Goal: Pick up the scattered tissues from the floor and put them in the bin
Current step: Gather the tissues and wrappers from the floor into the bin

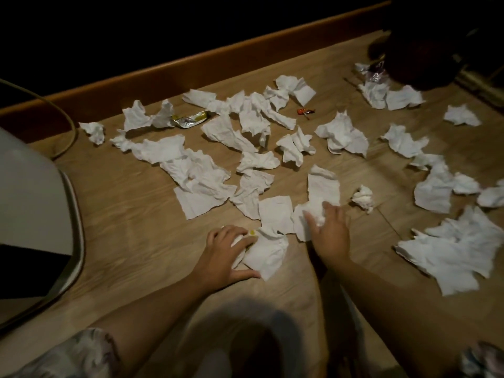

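Head view, dim light. Many crumpled white tissues (pixel 207 173) lie scattered across the wooden floor (pixel 131 214), from the skirting board (pixel 163 75) to the near right. Left hand (pixel 227 253) rests on the floor, fingers curled round a bunched tissue (pixel 268 251) at its right side; something small and yellow shows at the fingertips, identity unclear. Right hand (pixel 328 229) reaches forward, fingers closing on a crumpled tissue (pixel 316 214) still touching the floor. White bin (pixel 32 197) stands at far left, well apart from both hands. A foil wrapper (pixel 189 120) and a small orange wrapper (pixel 305 112) lie among the far tissues.
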